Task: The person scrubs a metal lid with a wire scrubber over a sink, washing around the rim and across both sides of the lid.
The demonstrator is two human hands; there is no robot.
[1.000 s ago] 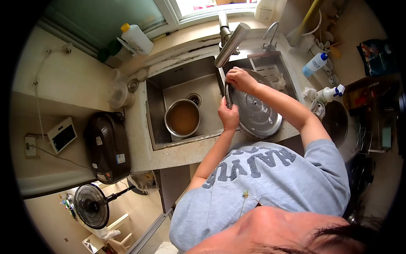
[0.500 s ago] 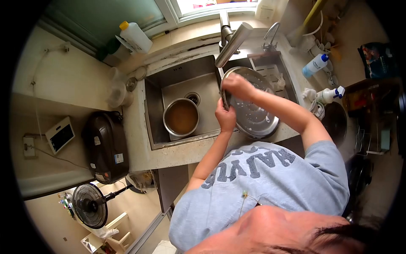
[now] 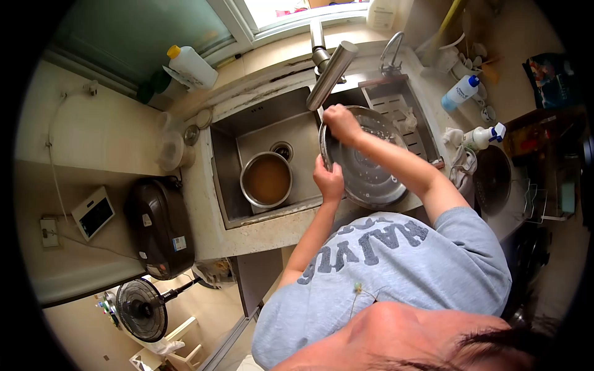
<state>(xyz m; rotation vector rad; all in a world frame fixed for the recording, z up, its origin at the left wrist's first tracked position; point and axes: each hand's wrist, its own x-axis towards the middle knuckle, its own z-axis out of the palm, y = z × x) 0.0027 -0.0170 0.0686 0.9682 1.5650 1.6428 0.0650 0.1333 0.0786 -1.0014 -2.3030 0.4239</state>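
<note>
One round metal lid (image 3: 371,176), or a shallow pan much like one: wide, shiny, ringed, and spotted with droplets. It lay tilted over the right sink basin (image 3: 416,117), its lower edge near the front of the tabletop (image 3: 272,230).

One left hand (image 3: 329,182): held the lid's rim at 9 o'clock, thumb on the near face and fingers around the outer edge.

One right hand (image 3: 341,125): curled narrow at the rim, between 10 and 11 o'clock. Whether its fingers hid a cloth or sponge, I could not tell.

Handling, as judged: stiff thin metal, fairly light for its breadth but awkward, since both holds sat on one side and the far side could dip. Wet metal was likely slippery; not fragile, though apt to clang. Best hold: the rim at 9 and 3 o'clock, fingers hooked beneath.

Placed about the lid:
- One metal pot (image 3: 266,179) of brownish liquid, at 9 o'clock in the left basin (image 3: 247,133), just beside the drain (image 3: 283,150).
- One thick faucet (image 3: 332,75), at 11 o'clock.
- One slim curved tap (image 3: 391,52), near 12 o'clock.
- One blue-capped bottle (image 3: 460,93), at 2 o'clock.
- One spray bottle (image 3: 479,137), towards 3 o'clock, with crumpled cloth (image 3: 463,164) near it.
</note>
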